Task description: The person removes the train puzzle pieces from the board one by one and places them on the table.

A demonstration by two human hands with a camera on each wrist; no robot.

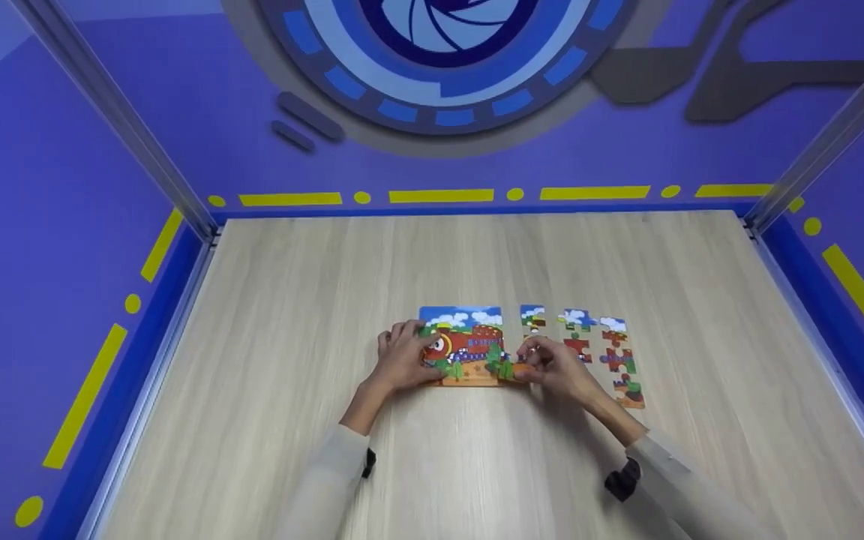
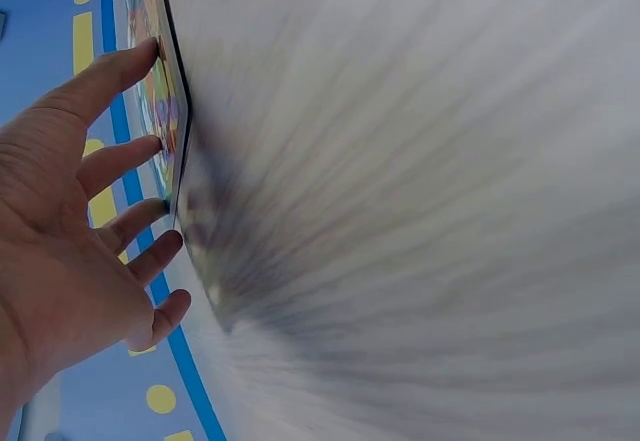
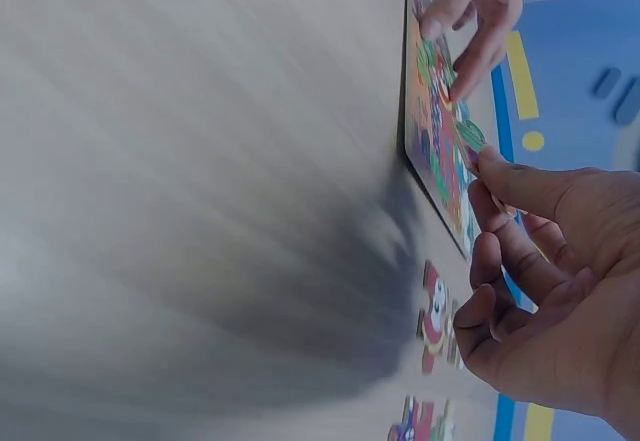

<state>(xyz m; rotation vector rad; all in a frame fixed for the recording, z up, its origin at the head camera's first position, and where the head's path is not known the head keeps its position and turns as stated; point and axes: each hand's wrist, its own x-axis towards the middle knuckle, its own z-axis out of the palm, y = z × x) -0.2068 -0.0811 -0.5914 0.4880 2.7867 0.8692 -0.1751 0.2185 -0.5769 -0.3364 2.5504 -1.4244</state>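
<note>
A jigsaw puzzle board (image 1: pixel 475 330) with a red train picture lies on the table. My left hand (image 1: pixel 402 358) rests spread at its left side, thumb on the lower edge and fingertips (image 2: pixel 148 147) touching the picture and rim. Between thumb and fingers my right hand (image 1: pixel 563 371) pinches a green-and-orange puzzle piece (image 1: pixel 506 370). That piece is held tilted over the board's lower right corner, partly covered by the fingers. In the right wrist view the right hand's other fingers curl loosely beneath it.
Right of the board lie loose puzzle pieces in rough columns: a sky-topped piece (image 1: pixel 532 312), a red piece (image 1: pixel 577 346) and several in the outer column (image 1: pixel 617 358). The wooden table (image 1: pixel 312 285) meets blue panels (image 1: pixel 372 169) at the back and sides.
</note>
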